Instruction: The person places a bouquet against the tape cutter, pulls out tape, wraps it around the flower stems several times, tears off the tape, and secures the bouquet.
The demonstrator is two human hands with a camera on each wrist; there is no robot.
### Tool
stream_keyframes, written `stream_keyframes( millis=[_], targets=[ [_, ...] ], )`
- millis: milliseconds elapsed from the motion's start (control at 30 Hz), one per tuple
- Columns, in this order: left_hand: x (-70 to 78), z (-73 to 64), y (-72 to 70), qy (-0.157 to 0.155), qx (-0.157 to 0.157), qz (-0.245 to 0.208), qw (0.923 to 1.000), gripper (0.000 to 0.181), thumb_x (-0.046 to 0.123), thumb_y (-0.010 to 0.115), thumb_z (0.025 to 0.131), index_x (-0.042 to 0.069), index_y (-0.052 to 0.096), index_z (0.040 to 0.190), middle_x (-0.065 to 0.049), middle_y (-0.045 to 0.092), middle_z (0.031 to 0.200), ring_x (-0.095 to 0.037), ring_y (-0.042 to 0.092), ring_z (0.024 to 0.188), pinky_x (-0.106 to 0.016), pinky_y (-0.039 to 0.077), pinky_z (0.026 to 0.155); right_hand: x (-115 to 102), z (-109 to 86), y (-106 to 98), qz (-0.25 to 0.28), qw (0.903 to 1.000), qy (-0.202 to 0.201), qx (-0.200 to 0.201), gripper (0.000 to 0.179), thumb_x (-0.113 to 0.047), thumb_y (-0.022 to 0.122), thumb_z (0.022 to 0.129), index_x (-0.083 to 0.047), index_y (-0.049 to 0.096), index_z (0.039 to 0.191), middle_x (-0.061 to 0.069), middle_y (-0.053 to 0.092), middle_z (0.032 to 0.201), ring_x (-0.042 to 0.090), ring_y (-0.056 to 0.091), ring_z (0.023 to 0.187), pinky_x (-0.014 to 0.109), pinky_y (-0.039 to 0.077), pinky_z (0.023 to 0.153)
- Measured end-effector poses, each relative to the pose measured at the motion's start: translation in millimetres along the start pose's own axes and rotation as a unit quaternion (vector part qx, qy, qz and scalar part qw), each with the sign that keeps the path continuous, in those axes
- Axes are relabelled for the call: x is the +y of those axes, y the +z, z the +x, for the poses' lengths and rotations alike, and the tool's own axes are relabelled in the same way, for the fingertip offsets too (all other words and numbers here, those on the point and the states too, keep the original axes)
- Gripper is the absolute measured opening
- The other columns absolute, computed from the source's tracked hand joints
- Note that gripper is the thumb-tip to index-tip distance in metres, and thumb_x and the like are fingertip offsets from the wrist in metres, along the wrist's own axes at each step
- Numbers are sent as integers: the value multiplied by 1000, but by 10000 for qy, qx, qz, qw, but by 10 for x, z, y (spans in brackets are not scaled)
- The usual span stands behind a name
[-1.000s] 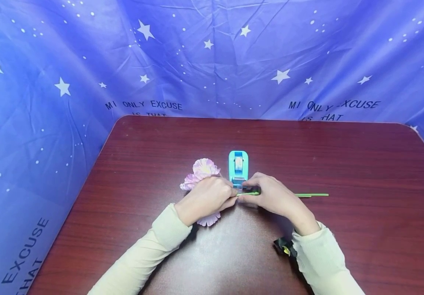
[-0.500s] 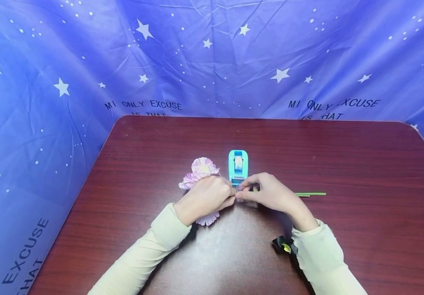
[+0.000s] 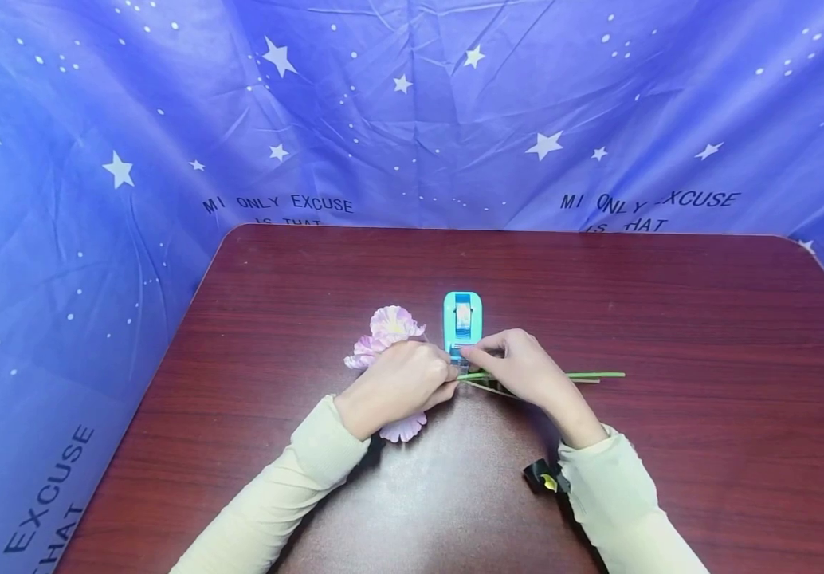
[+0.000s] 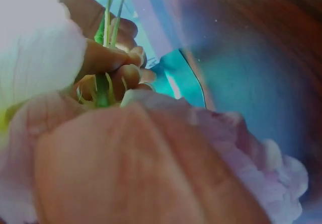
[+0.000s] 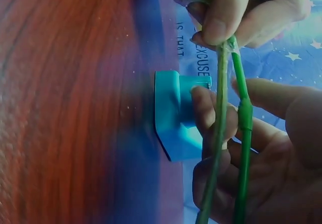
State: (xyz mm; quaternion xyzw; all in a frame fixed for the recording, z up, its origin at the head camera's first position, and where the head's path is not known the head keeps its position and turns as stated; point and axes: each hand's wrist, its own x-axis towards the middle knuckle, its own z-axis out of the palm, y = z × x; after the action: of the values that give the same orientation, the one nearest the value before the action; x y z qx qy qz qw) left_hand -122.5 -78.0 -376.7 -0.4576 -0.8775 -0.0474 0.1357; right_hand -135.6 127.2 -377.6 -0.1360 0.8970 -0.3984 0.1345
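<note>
In the head view my left hand [image 3: 401, 379] pinches the green stems [image 3: 602, 375] of pink-and-white artificial flowers [image 3: 392, 323], whose heads spread out around that hand. Clear tape [image 5: 231, 45] sits on the stems right at the left fingertips in the right wrist view. My right hand [image 3: 527, 367] reaches over the stems, its thumb and forefinger pinching the tape close to the cutter end of a blue tape dispenser [image 3: 475, 307]. Two stems [image 5: 244, 153] run past the right fingers. Large petals [image 4: 37, 48] hide much of the left grip in the left wrist view.
A black object with a yellow patch [image 3: 543, 477] lies by the right sleeve [image 3: 606, 478]. The dark red table [image 3: 727, 335] ends at a blue star-printed curtain [image 3: 412, 159] behind and at the sides.
My right fingers come in to the left fingertips, then move up and away toward the dispenser, showing more of the stems. The stem ends shift slightly left and up. My left hand stays nearly still.
</note>
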Motion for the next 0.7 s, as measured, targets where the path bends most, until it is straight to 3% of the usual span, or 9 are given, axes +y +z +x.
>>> stream_keyframes(
  millis=[267,467,700],
  targets=[
    [32,-5,-17,-47,-131,-251,9996,28,20,67,88,23,58,62,12,57,61,-6,54,57,-26,51,60,-24,17,98,-253,9981,116,548,24,-32,68,93,-14,78,81,-7,62,65,11,45,61,28,40,61],
    [34,-16,-3,-43,-145,-131,9998,28,19,69,87,23,57,62,12,56,60,-6,53,56,-25,50,59,-49,28,137,-247,9971,139,710,28,-32,69,92,-13,75,72,-6,60,58,11,43,57,27,37,55],
    [21,-15,-4,53,-248,-130,9996,27,20,68,89,23,60,64,12,60,62,-6,58,58,-25,52,61,-54,19,155,-258,9955,223,883,31,-32,69,92,-13,74,68,-4,66,60,12,47,60,28,38,57]
  ],
)
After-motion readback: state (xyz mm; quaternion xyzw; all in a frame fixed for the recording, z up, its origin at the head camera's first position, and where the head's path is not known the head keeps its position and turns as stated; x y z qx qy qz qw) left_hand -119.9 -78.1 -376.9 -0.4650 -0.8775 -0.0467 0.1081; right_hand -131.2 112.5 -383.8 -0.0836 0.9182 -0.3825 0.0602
